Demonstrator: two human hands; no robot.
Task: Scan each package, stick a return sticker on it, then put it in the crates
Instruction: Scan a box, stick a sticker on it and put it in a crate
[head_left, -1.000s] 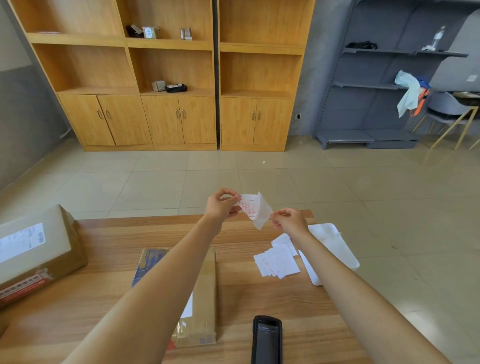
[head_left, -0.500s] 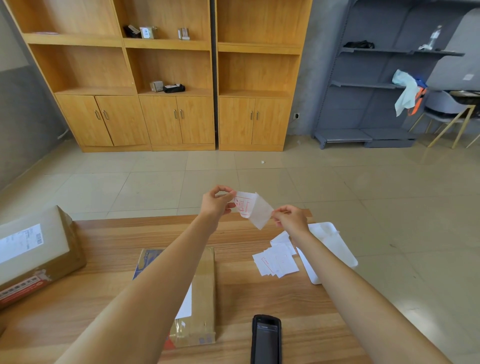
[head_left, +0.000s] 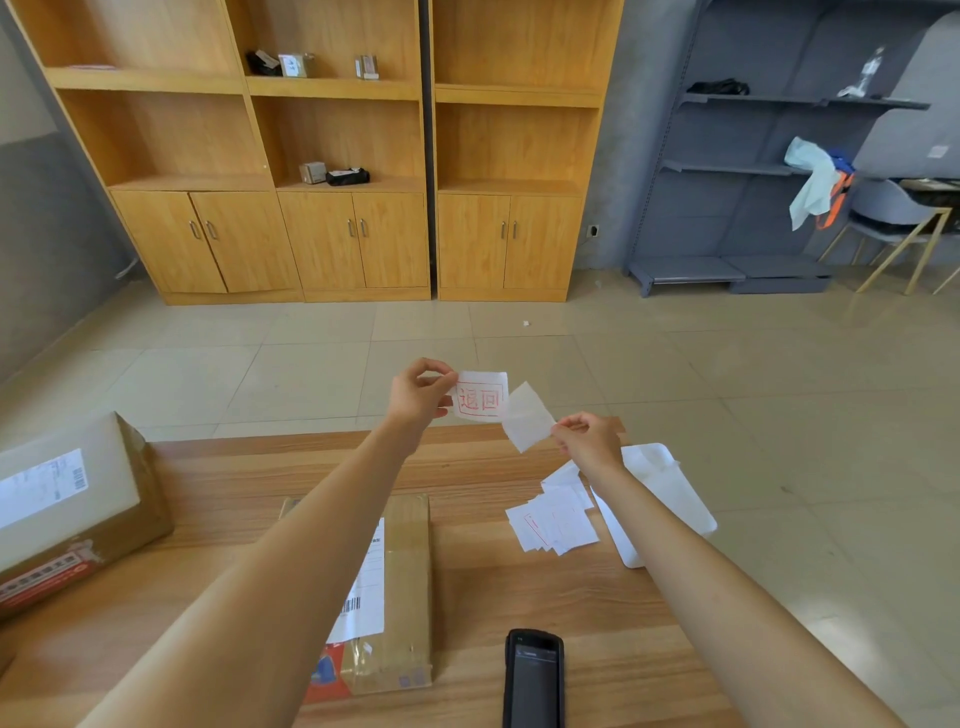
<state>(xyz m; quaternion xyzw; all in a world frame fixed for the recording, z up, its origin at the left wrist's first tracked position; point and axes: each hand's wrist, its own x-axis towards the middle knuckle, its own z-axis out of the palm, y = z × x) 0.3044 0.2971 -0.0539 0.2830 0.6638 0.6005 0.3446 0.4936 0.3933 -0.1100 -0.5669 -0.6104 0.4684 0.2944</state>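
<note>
While left hand pinches sticker (red print) | right hand pinches backing

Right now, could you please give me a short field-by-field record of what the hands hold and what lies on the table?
left hand: pinching white sticker with red stamp
right hand: pinching peeled white backing paper
flat cardboard package with white label: on wooden table, under left forearm
black handheld scanner: near table edge, unheld
loose pile of white stickers: beside white tray
large cardboard box: table's left end

Left box cropped, scanner cut off, shelf items indistinct
</note>
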